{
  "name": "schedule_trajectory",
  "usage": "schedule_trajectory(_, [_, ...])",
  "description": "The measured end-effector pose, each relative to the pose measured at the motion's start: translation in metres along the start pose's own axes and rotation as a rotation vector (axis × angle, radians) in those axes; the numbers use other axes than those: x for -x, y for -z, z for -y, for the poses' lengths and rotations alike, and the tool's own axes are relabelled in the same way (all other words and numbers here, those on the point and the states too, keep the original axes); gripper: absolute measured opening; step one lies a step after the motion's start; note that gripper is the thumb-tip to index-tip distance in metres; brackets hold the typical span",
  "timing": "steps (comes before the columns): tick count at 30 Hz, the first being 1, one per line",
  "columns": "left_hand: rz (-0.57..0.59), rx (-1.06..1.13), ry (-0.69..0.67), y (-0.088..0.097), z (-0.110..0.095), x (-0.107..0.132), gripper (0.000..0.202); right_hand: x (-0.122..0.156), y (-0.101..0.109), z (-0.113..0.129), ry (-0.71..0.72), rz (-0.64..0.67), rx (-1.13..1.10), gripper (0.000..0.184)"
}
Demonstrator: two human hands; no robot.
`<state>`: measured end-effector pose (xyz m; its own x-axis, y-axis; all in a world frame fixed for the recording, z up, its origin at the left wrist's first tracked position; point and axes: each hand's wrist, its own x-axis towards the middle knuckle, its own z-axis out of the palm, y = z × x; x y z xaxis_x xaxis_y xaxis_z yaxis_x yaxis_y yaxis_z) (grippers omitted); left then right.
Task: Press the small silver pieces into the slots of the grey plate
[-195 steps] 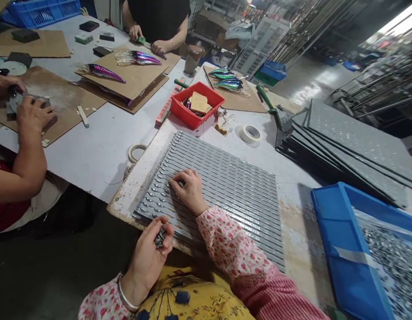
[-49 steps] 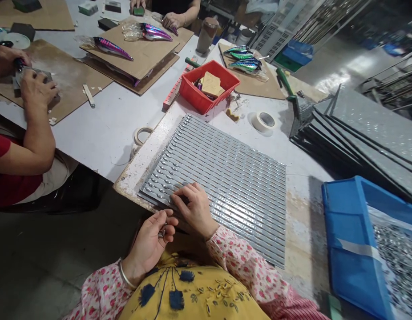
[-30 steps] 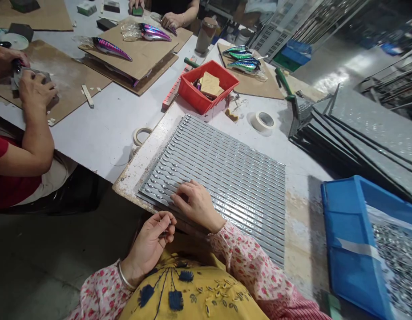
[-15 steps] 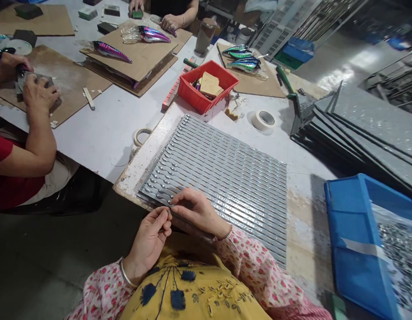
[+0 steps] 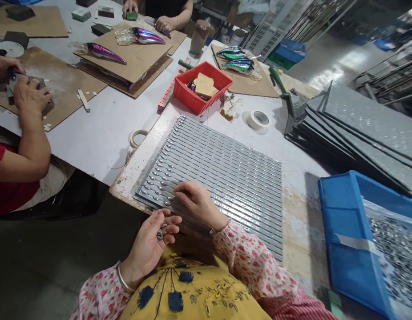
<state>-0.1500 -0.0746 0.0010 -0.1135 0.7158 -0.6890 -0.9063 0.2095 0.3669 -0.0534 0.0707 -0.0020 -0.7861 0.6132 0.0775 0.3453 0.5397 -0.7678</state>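
Observation:
My left hand (image 5: 151, 242) is palm up just off the board's near edge, its fingers curled around several small dark silver metal pieces (image 5: 161, 232). Over the near left part of the ribbed grey board (image 5: 226, 162) is my right hand (image 5: 199, 202), thumb and fingertips drawn together low at the rows. Whatever sits between those fingertips, if anything, is hidden. Along the board's left side lie small shiny silver teardrop-shaped pieces (image 5: 159, 174), arranged in rows on the ribs.
To the right stands a blue bin (image 5: 342, 240) holding many small silver pieces, with stacked grey boards (image 5: 366, 120) behind. A red tray (image 5: 192, 104), tape rolls (image 5: 258, 120) and fishing lures (image 5: 107, 52) lie beyond. Co-workers' hands (image 5: 30, 95) work at the left and far side.
My left hand has opened somewhat, showing the silver pieces in it. My right hand has moved away from it, slightly up over the board. The view has shifted a little.

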Motion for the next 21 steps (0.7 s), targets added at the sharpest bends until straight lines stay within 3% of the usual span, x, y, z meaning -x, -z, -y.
schedule_trajectory(5, [0.041, 0.046, 0.004, 0.004, 0.003, -0.004, 0.015, -0.003, -0.006, 0.001, 0.057, 0.004, 0.214, 0.007])
schedule_trajectory(11, [0.069, 0.044, -0.026, 0.007, 0.002, -0.005, 0.02, -0.005, -0.011, 0.003, 0.004, -0.019, 0.283, 0.005])
schedule_trajectory(21, [0.061, 0.032, -0.095, 0.008, 0.005, -0.007, 0.011, -0.008, -0.016, 0.003, -0.032, -0.014, 0.342, 0.007])
